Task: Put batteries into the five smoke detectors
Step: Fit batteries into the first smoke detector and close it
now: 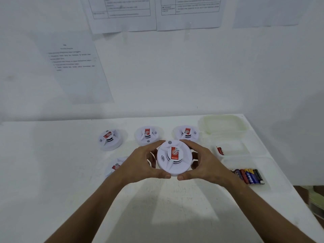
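Here the left hand [140,163] and the right hand [204,163] hold one white smoke detector [173,157] between them, fingers curled around its rim, above the near middle of the white table [52,172]. Three other detectors [149,135] stand in a row further away, and a fifth one [114,166] is partly hidden behind the left wrist. To the right, loose batteries [249,175] lie, perhaps inside a clear container [233,149].

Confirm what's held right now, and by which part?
One smoke detector, gripped at its round rim: left hand on its left side, right hand on its right.
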Available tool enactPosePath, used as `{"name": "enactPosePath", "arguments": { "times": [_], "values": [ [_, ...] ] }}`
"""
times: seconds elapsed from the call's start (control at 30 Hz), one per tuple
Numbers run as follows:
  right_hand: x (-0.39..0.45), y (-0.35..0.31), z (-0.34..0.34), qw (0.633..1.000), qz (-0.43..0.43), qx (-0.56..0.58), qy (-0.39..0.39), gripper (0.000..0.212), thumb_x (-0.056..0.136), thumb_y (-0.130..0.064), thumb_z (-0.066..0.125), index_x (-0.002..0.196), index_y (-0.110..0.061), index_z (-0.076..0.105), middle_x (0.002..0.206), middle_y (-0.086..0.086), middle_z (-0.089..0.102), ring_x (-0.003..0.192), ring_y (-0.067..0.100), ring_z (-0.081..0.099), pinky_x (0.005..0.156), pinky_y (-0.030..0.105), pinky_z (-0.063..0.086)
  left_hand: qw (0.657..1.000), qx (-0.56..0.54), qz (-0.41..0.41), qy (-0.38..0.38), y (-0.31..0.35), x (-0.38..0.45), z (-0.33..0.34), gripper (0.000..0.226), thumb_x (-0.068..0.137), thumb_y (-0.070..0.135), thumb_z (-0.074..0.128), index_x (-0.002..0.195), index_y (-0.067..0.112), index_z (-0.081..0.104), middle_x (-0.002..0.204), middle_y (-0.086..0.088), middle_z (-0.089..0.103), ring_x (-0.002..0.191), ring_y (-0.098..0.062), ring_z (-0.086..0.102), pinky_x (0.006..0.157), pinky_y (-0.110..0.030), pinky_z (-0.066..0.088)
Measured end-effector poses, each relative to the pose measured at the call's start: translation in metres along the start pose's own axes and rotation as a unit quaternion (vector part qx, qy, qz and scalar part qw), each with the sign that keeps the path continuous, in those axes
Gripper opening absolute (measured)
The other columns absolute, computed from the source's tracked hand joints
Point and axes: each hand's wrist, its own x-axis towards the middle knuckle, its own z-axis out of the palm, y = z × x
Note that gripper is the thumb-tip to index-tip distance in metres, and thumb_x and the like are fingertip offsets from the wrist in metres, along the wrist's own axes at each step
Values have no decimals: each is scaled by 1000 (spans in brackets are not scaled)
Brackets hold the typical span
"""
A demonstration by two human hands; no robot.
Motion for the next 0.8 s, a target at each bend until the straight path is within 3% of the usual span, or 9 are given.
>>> {"name": "enactPosePath", "arguments": {
  "times": [0.2, 0.37, 0.53, 0.67, 0.8],
  "values": [
    [0, -1, 6, 1000, -5, 3, 9, 94, 58, -24, 97, 137, -41, 49, 128, -15, 61, 102, 26, 63, 69, 25, 54, 1000, -1, 4, -9, -4, -2, -5, 81, 64, 34, 89, 134, 41, 49, 107, 17, 67, 71, -7, 55, 65, -20, 52],
    [-3, -2, 10, 1000, -7, -10, 10, 91, 59, -24, 96, 134, -46, 49, 127, -22, 61, 102, 23, 62, 73, 36, 59, 1000, 13, 2, -9, -4, -4, -4, 79, 65, 33, 89, 133, 40, 49, 105, 23, 66, 73, -4, 57, 65, -17, 51],
    [-5, -1, 10, 1000, -7, -5, 14, 92, 59, -24, 96, 134, -45, 48, 125, -24, 60, 100, 24, 62, 67, 23, 52, 1000, 14, -9, -8, -5, -6, -1, 82, 65, 35, 89, 136, 38, 48, 106, 20, 66, 74, -3, 57, 65, -18, 51],
    [-5, 1, 10, 1000, -7, -7, 14, 94, 59, -23, 96, 137, -42, 47, 124, -24, 60, 95, 20, 61, 68, 23, 53, 1000, 16, -13, -1, -4, -7, 0, 83, 65, 32, 89, 136, 34, 49, 108, 18, 66, 75, -2, 57, 65, -17, 51],
    [-5, 5, 8, 1000, -3, 6, 23, 97, 57, -22, 97, 138, -38, 47, 126, -18, 58, 91, 19, 62, 66, 23, 52, 1000, 19, -14, 11, -4, -6, 3, 80, 65, 32, 89, 133, 40, 48, 103, 28, 64, 76, -3, 58, 65, -16, 51]
  ]
}}
